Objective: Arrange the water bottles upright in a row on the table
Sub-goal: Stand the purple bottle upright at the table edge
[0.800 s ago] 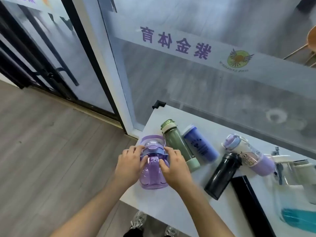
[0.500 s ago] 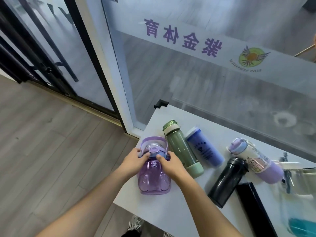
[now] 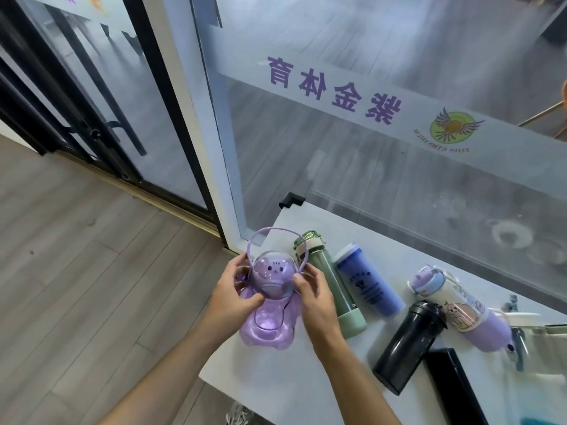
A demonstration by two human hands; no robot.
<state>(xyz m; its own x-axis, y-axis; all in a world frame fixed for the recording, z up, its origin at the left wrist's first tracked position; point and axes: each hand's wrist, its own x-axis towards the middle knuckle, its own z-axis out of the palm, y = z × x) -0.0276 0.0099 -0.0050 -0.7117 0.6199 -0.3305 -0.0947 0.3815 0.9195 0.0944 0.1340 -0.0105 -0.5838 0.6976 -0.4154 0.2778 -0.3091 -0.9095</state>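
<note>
Since the earlier frames the purple bottle (image 3: 270,305) has been tipped up from lying flat, so its domed lid w/ a small face now points toward the camera and its thin carry loop arcs above it.

Head view: the bottle is clasped between both hands near the table's (image 3: 306,378) left front corner, base end resting on the white top. The left hand (image 3: 233,292) is wrapped on the bottle's left side, thumb pressed just below the dome; the right hand (image 3: 313,299) is closed on the right side, fingertips at the lid edge. The lid thus sits between the 2 grips, body showing below them.

Just right of the right hand, 4 bottles are seen lying flat: a green bottle (image 3: 331,286), touching or nearly touching a blue tumbler (image 3: 368,283), then a black flask (image 3: 408,348) and a white-and-lilac bottle (image 3: 460,308), the last 2 close together. A black rectangular item (image 3: 451,388) lies by the flask's base. Glass panels w/ purple lettering (image 3: 334,87) stand behind the table.
</note>
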